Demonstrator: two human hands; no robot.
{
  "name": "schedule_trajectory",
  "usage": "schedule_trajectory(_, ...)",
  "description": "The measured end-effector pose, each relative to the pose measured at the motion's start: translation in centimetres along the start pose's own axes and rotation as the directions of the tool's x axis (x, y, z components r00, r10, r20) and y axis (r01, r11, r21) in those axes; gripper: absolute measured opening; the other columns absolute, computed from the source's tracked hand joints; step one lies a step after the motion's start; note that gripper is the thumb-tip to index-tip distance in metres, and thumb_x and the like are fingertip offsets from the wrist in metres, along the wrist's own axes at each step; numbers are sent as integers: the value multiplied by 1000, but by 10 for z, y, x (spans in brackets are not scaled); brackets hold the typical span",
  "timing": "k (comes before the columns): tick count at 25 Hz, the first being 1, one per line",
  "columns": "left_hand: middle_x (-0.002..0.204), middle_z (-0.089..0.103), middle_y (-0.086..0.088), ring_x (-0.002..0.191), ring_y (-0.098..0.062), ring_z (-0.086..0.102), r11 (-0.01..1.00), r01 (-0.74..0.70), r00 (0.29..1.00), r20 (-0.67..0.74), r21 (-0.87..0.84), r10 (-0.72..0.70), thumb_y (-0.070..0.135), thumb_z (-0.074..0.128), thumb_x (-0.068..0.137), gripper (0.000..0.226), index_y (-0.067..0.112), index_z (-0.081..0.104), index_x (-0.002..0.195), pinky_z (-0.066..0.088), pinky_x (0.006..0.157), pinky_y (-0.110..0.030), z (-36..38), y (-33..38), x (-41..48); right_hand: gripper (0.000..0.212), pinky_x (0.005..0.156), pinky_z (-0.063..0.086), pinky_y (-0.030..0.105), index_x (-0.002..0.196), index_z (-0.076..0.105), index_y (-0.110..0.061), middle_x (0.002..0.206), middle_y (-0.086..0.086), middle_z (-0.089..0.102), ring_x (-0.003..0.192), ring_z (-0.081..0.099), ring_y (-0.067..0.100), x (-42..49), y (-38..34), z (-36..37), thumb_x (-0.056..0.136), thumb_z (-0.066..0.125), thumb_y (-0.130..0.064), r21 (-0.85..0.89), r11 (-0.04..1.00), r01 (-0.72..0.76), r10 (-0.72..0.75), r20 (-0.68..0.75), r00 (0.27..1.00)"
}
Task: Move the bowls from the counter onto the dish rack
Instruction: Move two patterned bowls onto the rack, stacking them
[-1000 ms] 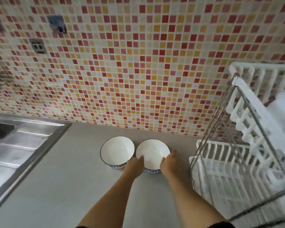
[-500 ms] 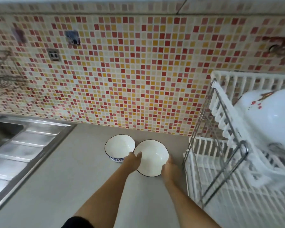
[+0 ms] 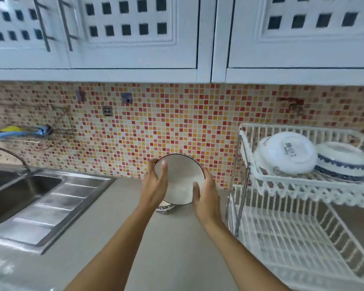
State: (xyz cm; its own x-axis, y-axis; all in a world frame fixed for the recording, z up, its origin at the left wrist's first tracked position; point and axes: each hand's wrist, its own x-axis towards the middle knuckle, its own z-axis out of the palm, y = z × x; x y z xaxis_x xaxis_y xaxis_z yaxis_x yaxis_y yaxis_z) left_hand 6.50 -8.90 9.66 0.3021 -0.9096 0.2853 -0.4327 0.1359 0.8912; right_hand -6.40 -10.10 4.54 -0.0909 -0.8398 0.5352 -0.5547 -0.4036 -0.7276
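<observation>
A white bowl (image 3: 181,179) with a dark rim is lifted off the grey counter (image 3: 114,238) and tilted so its inside faces me. My left hand (image 3: 155,184) grips its left edge and my right hand (image 3: 205,195) grips its right edge. A second bowl (image 3: 165,207) with a blue pattern sits on the counter below, mostly hidden behind the raised bowl and my left hand. The white two-tier dish rack (image 3: 298,185) stands at the right. Its upper tier holds two upturned bowls: a white one (image 3: 286,153) and a blue-banded one (image 3: 343,162).
A steel sink (image 3: 19,190) with a ribbed drainboard (image 3: 57,208) lies at the left. White wall cabinets (image 3: 135,38) hang overhead above the mosaic tile wall. A wire shelf (image 3: 25,133) with utensils is fixed to the wall at far left. The rack's lower tier (image 3: 292,244) holds nothing.
Both hands have raised the right-hand bowl off the counter and tilted it upright. My head has tipped up, bringing the cabinets and the rack's upper tier into view.
</observation>
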Motion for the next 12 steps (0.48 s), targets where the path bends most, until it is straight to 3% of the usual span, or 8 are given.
schedule_trajectory(2,115,46,0,82,-2,49,982,-106,991,-94,-155,92,50,27,98,39,25,34,126,39,87,-35,-18,40,-11,40,99,44,35,132,39,-16,134,4,50,122,49,20,4,-37,-26,96,43,-33,106,991,75,-65,-96,993)
schedule_trajectory(5,108,46,0,90,-13,49,924,-225,971,-153,-308,185,53,23,97,25,31,30,105,42,73,-30,-34,96,-27,16,83,44,30,105,41,-31,111,1,53,102,54,16,9,-85,-73,95,43,-42,301,941,156,-93,-214,972)
schedule_trajectory(7,98,46,6,88,-6,49,892,-286,958,-135,-349,254,51,23,97,26,27,28,107,41,66,-22,-36,126,-37,8,82,47,31,95,36,-46,106,0,52,98,55,18,16,-102,-105,91,39,-53,359,905,228,-119,-300,946)
schedule_trajectory(9,94,46,14,86,2,48,867,-348,937,-93,-358,337,48,30,98,25,25,29,108,41,64,-19,-32,154,-49,13,85,48,35,91,36,-48,103,-3,50,97,56,22,23,-106,-140,87,37,-61,356,892,279,-142,-366,920)
schedule_trajectory(12,96,51,18,88,5,52,828,-446,881,-1,-340,473,51,41,94,20,35,35,104,46,69,-20,-9,185,-58,18,80,44,14,92,38,-39,102,0,47,88,50,2,28,-91,-196,85,41,-55,386,872,300,-150,-372,916)
